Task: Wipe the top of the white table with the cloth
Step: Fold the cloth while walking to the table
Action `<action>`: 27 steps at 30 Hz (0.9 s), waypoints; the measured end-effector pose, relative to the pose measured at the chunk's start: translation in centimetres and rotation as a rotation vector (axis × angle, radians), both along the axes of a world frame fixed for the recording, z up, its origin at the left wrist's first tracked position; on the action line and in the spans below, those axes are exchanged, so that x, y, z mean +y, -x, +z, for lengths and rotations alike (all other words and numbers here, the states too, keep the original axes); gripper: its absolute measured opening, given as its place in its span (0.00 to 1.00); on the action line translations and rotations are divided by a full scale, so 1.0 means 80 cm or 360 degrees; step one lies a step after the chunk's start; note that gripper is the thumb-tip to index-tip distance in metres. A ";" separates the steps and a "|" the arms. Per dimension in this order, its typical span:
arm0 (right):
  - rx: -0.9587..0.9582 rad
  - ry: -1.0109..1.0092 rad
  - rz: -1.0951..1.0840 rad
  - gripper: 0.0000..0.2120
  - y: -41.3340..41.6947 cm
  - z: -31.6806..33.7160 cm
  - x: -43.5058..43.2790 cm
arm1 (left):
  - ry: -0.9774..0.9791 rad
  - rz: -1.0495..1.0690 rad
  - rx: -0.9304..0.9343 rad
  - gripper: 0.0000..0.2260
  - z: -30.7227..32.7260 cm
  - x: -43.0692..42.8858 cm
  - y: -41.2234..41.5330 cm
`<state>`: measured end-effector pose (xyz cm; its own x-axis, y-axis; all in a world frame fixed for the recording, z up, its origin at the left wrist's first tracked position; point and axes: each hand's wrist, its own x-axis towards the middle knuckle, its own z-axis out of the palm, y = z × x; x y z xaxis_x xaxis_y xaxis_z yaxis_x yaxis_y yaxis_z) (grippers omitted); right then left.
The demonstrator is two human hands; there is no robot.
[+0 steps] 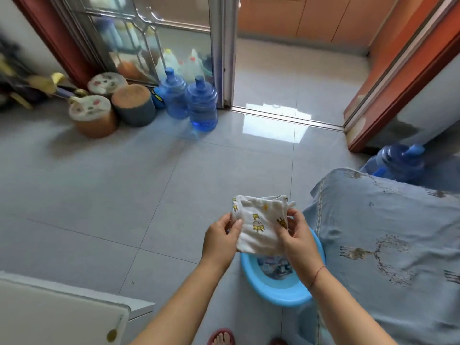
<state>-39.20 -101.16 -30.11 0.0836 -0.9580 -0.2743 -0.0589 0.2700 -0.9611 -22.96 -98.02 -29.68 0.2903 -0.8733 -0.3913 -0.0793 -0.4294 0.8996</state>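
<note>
A white cloth [258, 224] with small yellow prints is held folded in the air in front of me, above a blue basin [278, 292]. My left hand [220, 239] pinches its left edge and my right hand [297, 237] grips its right edge. A corner of the white table [57, 314] shows at the bottom left, well away from the cloth and lower in the view.
A bed or sofa with a blue patterned cover [388, 245] fills the right side. Two blue water jugs [191, 100] and round stools [109, 105] stand by the glass door; another jug [395, 161] lies at the right. Grey tiled floor lies between.
</note>
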 end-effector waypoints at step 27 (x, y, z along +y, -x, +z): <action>-0.0257 0.0207 0.1640 0.06 -0.268 0.282 0.347 | 0.0483 0.1483 -0.0249 0.08 0.257 0.499 -0.148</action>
<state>-17.77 -73.39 -7.55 0.9016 -0.4237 -0.0873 -0.0699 0.0565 -0.9959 -11.13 -58.11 -9.13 0.9410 -0.3268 -0.0873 0.0455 -0.1335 0.9900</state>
